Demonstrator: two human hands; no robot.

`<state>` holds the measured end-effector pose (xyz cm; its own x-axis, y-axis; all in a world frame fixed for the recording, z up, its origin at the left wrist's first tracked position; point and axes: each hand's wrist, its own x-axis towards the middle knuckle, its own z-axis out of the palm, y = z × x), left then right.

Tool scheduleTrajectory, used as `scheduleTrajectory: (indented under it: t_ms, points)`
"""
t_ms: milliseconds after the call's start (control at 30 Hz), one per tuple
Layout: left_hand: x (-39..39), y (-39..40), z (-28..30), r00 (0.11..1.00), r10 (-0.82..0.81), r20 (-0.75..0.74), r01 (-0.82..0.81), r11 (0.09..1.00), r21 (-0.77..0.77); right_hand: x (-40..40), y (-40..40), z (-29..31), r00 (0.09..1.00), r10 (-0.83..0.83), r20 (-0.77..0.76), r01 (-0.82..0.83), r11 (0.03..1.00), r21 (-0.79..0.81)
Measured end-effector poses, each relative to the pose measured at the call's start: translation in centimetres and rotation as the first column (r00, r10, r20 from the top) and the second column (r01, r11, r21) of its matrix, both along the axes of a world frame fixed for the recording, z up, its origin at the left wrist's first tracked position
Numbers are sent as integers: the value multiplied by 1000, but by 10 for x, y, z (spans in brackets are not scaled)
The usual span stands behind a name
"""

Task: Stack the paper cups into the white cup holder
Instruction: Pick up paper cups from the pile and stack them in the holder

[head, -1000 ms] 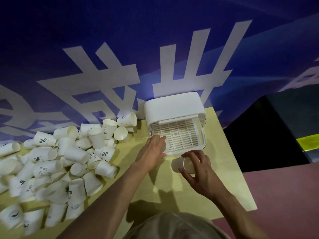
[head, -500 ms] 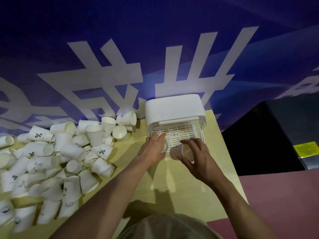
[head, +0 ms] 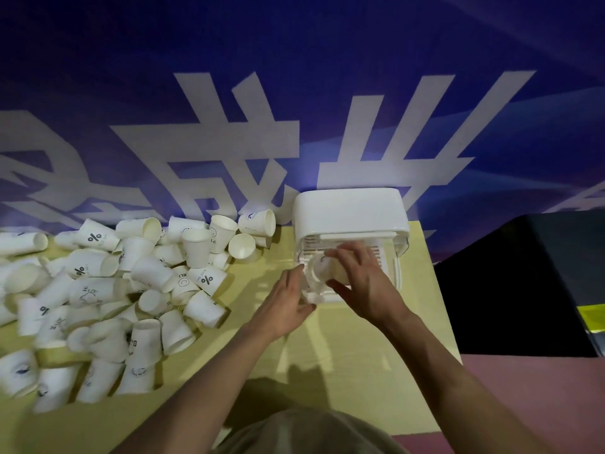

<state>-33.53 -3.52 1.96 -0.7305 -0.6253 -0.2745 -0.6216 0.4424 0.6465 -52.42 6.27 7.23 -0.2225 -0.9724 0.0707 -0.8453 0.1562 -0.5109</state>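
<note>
my right hand (head: 363,283) grips a paper cup (head: 329,270) on its side over the white cup holder's (head: 350,211) slatted tray, far right. my left hand (head: 284,306) rests loosely open against the holder's left edge.

A single wide-angle view is taken from the person's head, directed forward and steeply down. The bench (head: 353,365) is seen from close above, with both forearms entering from the bottom edge. The blue banner (head: 294,77) behind fills the upper half.
</note>
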Motion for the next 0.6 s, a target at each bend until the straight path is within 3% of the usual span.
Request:
scheduleTrajectory:
  t_ms: [133, 600]
  points:
    - [60, 7, 0, 1000, -16, -12, 16, 1000, -8, 7, -3, -14, 999, 31, -16, -30, 998, 46]
    - [175, 31, -10, 954, 293, -66, -291, 956, 45, 30, -48, -39, 990, 101, -94, -76, 967, 242]
